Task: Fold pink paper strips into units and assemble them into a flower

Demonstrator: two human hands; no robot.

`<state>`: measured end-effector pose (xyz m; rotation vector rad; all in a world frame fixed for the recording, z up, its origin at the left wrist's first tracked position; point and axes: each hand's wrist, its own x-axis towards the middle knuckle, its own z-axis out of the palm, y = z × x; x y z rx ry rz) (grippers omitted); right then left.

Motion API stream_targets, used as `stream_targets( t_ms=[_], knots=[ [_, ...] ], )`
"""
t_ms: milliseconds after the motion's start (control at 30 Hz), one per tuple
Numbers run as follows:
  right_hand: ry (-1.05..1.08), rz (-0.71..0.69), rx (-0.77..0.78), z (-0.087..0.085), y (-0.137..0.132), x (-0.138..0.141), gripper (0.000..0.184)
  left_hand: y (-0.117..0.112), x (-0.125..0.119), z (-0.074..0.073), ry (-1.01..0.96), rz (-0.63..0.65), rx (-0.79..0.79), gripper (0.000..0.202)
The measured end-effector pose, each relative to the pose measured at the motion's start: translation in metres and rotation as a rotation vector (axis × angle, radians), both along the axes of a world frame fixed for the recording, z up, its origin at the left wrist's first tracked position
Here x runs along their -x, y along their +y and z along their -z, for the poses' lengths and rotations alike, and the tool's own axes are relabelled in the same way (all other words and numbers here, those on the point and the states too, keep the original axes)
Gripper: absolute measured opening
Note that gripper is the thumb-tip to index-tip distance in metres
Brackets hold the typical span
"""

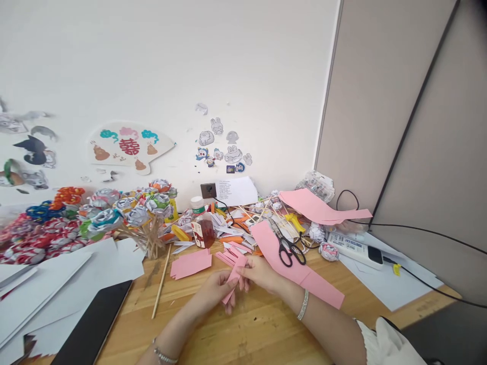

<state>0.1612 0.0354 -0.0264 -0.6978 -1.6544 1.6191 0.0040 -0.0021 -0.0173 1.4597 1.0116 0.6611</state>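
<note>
Light-brown wooden tabletop (262, 334) supports a long pink paper sheet (319, 285); black-handled metal scissors (289, 250) rest on it, presumably for easy reach. Left hand (213, 291) and right hand (262, 274) jointly pinch a narrow pink paper strip (238, 262), apparently steadying it.

Bright, even, diffuse light; source out of frame. Wall (152, 61) pale, partition (380, 76) greyer. Shadows soft, faint below the hands (262, 275). Mild sheen on table (266, 339). Upper right corner blacked out; lower right dim. Wide-lens stretch toward edges. Leftmost cutouts (32, 150) smeared. Print on note (243, 192) too small to read.
</note>
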Motion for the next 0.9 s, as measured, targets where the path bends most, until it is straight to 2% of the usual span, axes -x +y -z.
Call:
stream_targets(
  t_ms=[200, 300, 400, 500, 567, 667, 733, 900],
  knots=[
    [-0.049, 0.027, -0.033, -0.012, 0.000, -0.006, 0.040, -0.001, 0.003, 0.000, -0.004, 0.021, 0.000, 0.038],
    [-0.090, 0.035, -0.069, -0.007, 0.001, -0.006, 0.038, -0.002, 0.001, 0.000, -0.031, 0.063, 0.023, 0.039],
    [-0.115, 0.026, -0.099, 0.001, 0.002, -0.003, 0.035, -0.001, -0.002, 0.002, -0.015, 0.016, 0.000, 0.040],
    [-0.207, 0.074, -0.195, 0.006, 0.002, -0.001, 0.032, 0.001, -0.002, 0.003, 0.072, -0.031, -0.072, 0.042],
    [-0.286, 0.133, -0.284, 0.005, 0.002, -0.002, 0.033, 0.002, -0.001, 0.001, 0.093, -0.024, -0.095, 0.041],
    [-0.330, 0.188, -0.359, 0.002, 0.003, -0.006, 0.035, 0.001, 0.003, -0.007, 0.097, 0.007, -0.042, 0.038],
    [-0.312, 0.229, -0.348, -0.002, 0.005, -0.009, 0.036, -0.001, 0.007, -0.013, 0.119, -0.005, -0.007, 0.037],
    [-0.230, 0.261, -0.276, -0.008, 0.007, -0.011, 0.040, -0.002, 0.011, -0.022, 0.154, -0.060, -0.043, 0.040]
  ],
)
